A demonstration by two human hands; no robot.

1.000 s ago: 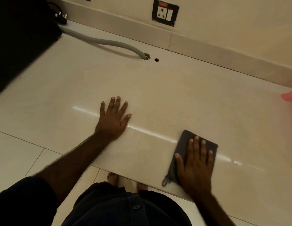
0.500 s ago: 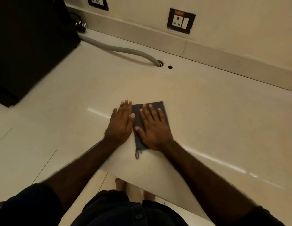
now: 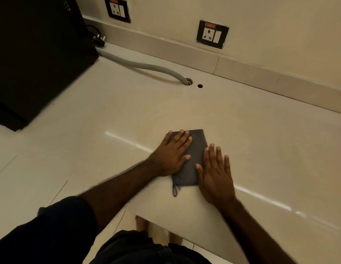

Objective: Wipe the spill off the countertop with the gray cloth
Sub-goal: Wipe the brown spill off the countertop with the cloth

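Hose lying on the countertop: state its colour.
Light gray, ribbed hose, running from the black appliance to a countertop hole; seen in the head view.

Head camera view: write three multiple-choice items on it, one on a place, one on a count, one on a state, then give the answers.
1. Where does the gray hose end?
A. in a hole in the countertop
B. in a wall socket
C. under the cloth

2. How many wall sockets show?
A. one
B. two
C. four

3. How does the left hand lie?
A. in a fist in the air
B. pinching the cloth's loop
C. flat on the gray cloth

Answers:
1 A, the hose drops into a hole in the countertop.
2 B, two sockets sit on the wall.
3 C, the left hand is pressed open on the gray cloth, with the right hand flat at its right edge.
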